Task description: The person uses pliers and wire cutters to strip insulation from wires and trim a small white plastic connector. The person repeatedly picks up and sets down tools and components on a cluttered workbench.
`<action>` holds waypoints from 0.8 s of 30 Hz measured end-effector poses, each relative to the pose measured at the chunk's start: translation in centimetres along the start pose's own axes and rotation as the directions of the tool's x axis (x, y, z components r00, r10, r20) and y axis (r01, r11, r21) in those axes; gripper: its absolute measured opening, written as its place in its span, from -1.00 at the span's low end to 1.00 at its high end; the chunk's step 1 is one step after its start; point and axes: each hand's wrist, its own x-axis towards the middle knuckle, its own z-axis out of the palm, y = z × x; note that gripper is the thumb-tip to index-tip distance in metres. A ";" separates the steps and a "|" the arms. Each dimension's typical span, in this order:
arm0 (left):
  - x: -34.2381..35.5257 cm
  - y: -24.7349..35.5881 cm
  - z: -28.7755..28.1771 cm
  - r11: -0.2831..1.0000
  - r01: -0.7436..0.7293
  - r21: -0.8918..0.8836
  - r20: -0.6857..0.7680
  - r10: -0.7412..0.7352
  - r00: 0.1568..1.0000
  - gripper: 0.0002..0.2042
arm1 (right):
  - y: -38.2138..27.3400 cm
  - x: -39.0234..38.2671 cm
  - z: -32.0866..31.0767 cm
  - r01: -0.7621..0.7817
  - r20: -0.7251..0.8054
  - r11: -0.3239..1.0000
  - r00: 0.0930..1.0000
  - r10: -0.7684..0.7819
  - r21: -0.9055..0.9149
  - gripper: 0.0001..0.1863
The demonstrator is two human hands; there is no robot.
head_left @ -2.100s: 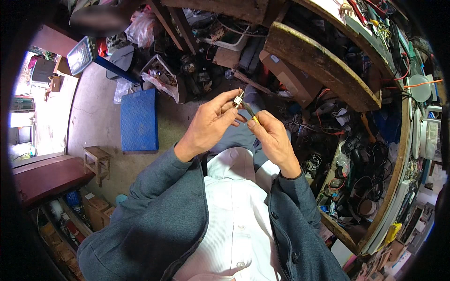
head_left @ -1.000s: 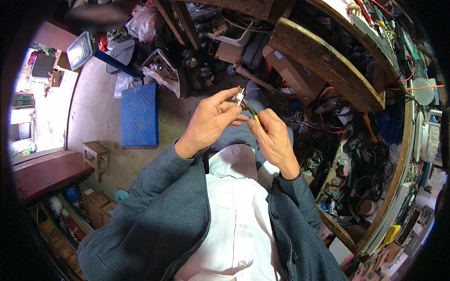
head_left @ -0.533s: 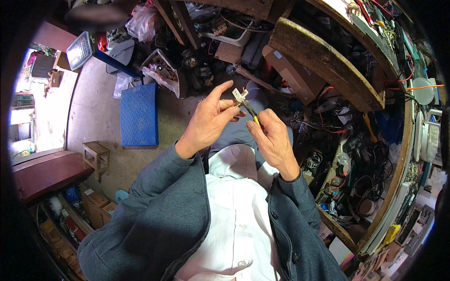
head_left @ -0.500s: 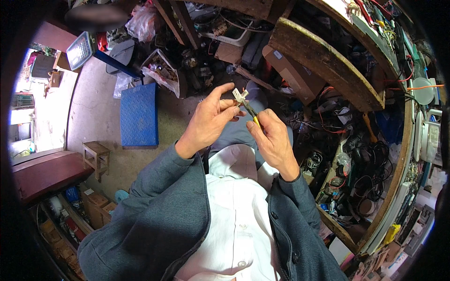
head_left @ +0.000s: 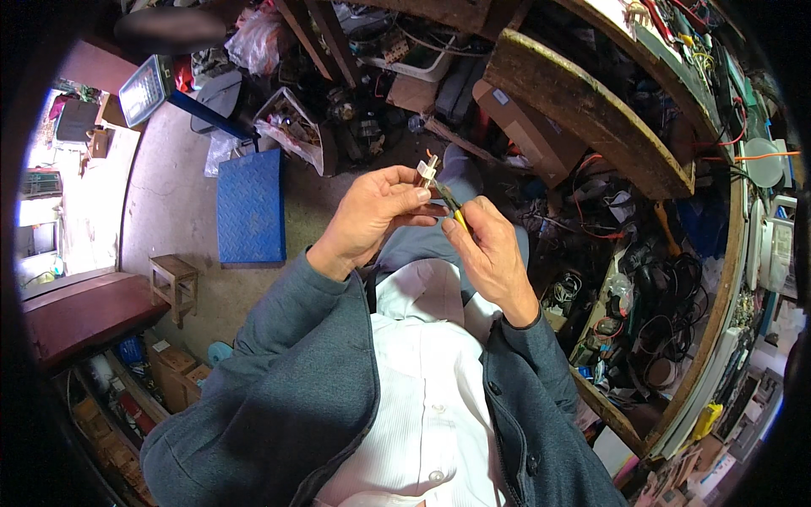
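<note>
In front of my lap, my left hand pinches a small white piece with bright metal parts between thumb and fingers, with a short bit of orange at its top. My right hand is closed round yellow-handled pliers, whose dark jaws point up-left and lie at the lower right of the small piece. Whether the jaws grip it is too small to tell.
A blue platform scale stands on the floor at left, near a wooden stool and a maroon surface. Thick wooden boards run above cardboard, cables and clutter on the right. A crowded bench lines the right rim.
My left index finger, raised half a second ago, is now lowered and curled, and my left hand sits slightly lower and turned. The white piece has tilted. My right hand has barely moved.
</note>
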 end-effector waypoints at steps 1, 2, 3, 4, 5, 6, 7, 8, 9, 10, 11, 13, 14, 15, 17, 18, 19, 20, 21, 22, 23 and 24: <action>0.0 0.0 -0.1 1.000 0.007 -0.017 0.003 -0.007 1.000 -0.75 | -0.1 0.0 0.0 0.000 0.004 1.000 1.000 0.000 0.005 -0.66; -0.1 0.0 -0.2 1.000 0.009 -0.013 0.003 -0.009 1.000 -0.75 | -0.1 0.0 0.1 0.000 0.008 1.000 1.000 0.000 0.011 -0.66; 0.0 0.0 -0.2 1.000 0.011 -0.009 0.005 -0.011 1.000 -0.75 | -0.2 0.0 0.0 0.001 0.008 1.000 1.000 -0.001 0.012 -0.67; 0.0 0.0 -0.2 1.000 0.014 -0.005 0.007 -0.014 1.000 -0.75 | -0.2 0.0 0.0 0.001 0.006 1.000 1.000 -0.001 0.013 -0.68; -0.2 -0.2 -0.3 1.000 0.024 0.003 -0.009 -0.024 1.000 -0.74 | -0.3 -0.1 -0.1 0.001 0.003 1.000 1.000 -0.001 0.015 -0.69; -0.3 -0.5 -0.3 1.000 0.025 0.008 -0.006 -0.025 1.000 -0.73 | -0.1 -0.3 -0.2 0.003 -0.009 1.000 1.000 -0.003 0.017 -0.69; 0.3 -0.3 -0.1 1.000 -0.003 0.015 0.014 0.003 1.000 -0.72 | 0.2 -0.1 -0.3 0.030 -0.031 1.000 0.999 -0.030 0.000 -0.70; 0.0 -0.1 0.2 0.999 0.010 0.053 -0.020 -0.009 1.000 -0.71 | 0.5 -0.1 -0.5 0.056 -0.056 0.998 0.997 -0.057 -0.017 -0.70; 0.0 -0.2 0.0 0.997 0.017 0.073 -0.039 -0.014 0.999 -0.71 | 0.4 0.0 -0.8 0.047 -0.099 0.999 0.994 -0.048 -0.015 -0.73; -0.3 0.0 -0.1 0.997 0.024 0.078 -0.072 -0.019 0.997 -0.71 | 0.0 0.5 -1.7 0.047 -0.135 0.999 0.990 -0.048 -0.008 -0.75; -0.2 -0.2 -0.2 0.997 0.024 0.077 -0.098 -0.016 0.995 -0.70 | -0.4 1.1 -3.1 0.073 -0.214 0.995 0.973 -0.085 -0.065 -0.76; -0.3 0.5 0.3 0.995 0.022 0.099 -0.119 -0.010 0.993 -0.72 | -1.2 2.2 -6.6 0.083 -0.367 0.977 0.918 -0.151 -0.196 -0.77; -0.2 0.7 0.3 0.995 0.016 0.094 -0.125 -0.004 0.992 -0.73 | -1.8 3.0 -9.1 0.081 -0.425 0.946 0.879 -0.216 -0.313 -0.79; -0.1 0.7 0.3 0.993 -0.002 0.115 -0.120 0.015 0.993 -0.74 | -2.1 3.6 -11.5 0.038 -0.461 0.892 0.846 -0.269 -0.450 -0.81; -0.4 1.0 0.4 0.988 -0.030 0.152 -0.131 0.051 0.990 -0.74 | -2.7 5.4 -15.8 -0.077 -0.559 0.813 0.763 -0.325 -0.577 -0.82; -0.4 1.0 0.4 0.987 -0.045 0.155 -0.127 0.065 0.990 -0.73 | -2.8 6.3 -18.1 -0.143 -0.565 0.729 0.735 -0.374 -0.669 -0.80; -0.5 1.1 0.5 0.985 -0.065 0.160 -0.118 0.085 0.989 -0.73 | -2.3 7.3 -20.4 -0.197 -0.577 0.658 0.695 -0.429 -0.727 -0.76; -0.6 1.0 0.6 0.984 -0.083 0.158 -0.113 0.102 0.988 -0.73 | -3.0 8.0 -22.3 -0.263 -0.584 0.606 0.691 -0.425 -0.751 -0.72; -0.9 1.1 0.5 0.984 -0.087 0.157 -0.130 0.108 0.986 -0.73 | -2.7 9.4 -23.9 -0.311 -0.573 0.530 0.686 -0.449 -0.788 -0.72; -1.0 1.3 0.6 0.984 -0.087 0.153 -0.135 0.108 0.985 -0.72 | -2.1 10.4 -26.0 -0.314 -0.526 0.458 0.707 -0.473 -0.832 -0.73; -1.0 1.3 0.7 0.986 -0.089 0.143 -0.134 0.108 0.985 -0.72 | -1.8 11.3 -27.6 -0.283 -0.477 0.413 0.719 -0.506 -0.866 -0.73; -1.1 1.3 0.5 0.983 -0.098 0.153 -0.127 0.118 0.985 -0.72 | -1.5 12.4 -28.6 -0.242 -0.424 0.376 0.729 -0.538 -0.894 -0.74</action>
